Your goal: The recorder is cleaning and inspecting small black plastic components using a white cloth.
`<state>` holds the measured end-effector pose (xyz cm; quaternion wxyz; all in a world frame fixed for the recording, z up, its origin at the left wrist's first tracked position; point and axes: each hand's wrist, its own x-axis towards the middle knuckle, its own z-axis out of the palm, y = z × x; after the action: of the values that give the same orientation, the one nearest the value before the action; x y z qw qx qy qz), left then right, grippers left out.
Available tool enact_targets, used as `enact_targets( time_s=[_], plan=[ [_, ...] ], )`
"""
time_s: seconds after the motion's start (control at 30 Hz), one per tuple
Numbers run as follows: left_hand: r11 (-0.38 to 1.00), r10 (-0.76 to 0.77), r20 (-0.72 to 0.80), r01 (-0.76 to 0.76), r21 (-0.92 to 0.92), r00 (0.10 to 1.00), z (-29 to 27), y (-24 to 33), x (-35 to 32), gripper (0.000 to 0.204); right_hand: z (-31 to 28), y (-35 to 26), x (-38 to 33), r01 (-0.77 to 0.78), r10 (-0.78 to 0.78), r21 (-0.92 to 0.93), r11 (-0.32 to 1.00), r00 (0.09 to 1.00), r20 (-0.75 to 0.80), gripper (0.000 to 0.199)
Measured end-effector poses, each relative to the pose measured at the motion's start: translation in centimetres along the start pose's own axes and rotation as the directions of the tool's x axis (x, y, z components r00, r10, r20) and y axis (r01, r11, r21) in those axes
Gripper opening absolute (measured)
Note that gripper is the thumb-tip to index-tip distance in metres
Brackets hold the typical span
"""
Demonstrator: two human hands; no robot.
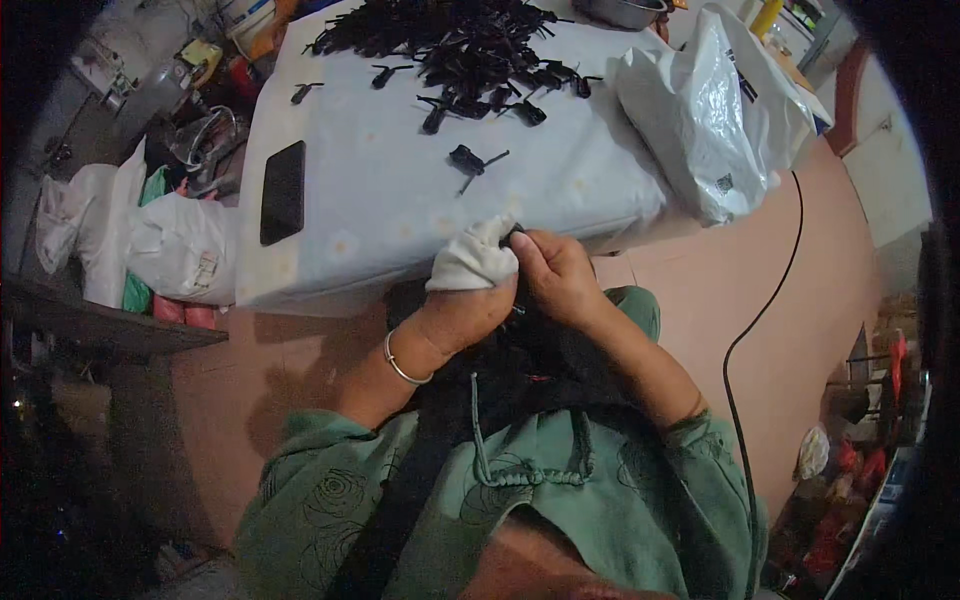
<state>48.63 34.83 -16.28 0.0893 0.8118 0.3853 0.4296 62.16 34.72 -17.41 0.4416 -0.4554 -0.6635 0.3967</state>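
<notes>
Just off the front edge of the table, my left hand (pixel 472 268), in a white work glove and with a bangle at its wrist, is closed on a small black part (pixel 513 234). My bare right hand (pixel 562 278) meets it there, thumb and fingers pinched on the same part. Most of that piece is hidden by my fingers. A single black plastic piece with thin prongs (pixel 468 160) lies on the white tablecloth (pixel 370 190) beyond my hands. Farther back spreads a large heap of similar black pieces (pixel 470 45).
A dark phone (pixel 283 193) lies at the table's left side. A white plastic bag (pixel 700 130) stands on the right corner, near a metal bowl (pixel 620 12). Stuffed bags (pixel 185 245) sit on a shelf to the left. A black cable (pixel 735 350) runs down the right.
</notes>
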Motion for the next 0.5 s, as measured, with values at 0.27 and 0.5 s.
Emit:
enact_targets(
  time_s=[0.27,0.5],
  plan=[
    [0.999,-0.029,0.03,0.027,0.038,0.999,-0.7,1.0,0.6,0.015,-0.3,0.7,-0.2,-0.063,0.06,0.049,0.997,0.997,0.058,0.027],
    [0.992,-0.049,0.119,0.035,0.121,0.992,-0.3,0.4,0.3,0.014,1.1,1.6,0.1,-0.155,0.148,0.274,0.949,0.988,0.045,0.028]
  ],
)
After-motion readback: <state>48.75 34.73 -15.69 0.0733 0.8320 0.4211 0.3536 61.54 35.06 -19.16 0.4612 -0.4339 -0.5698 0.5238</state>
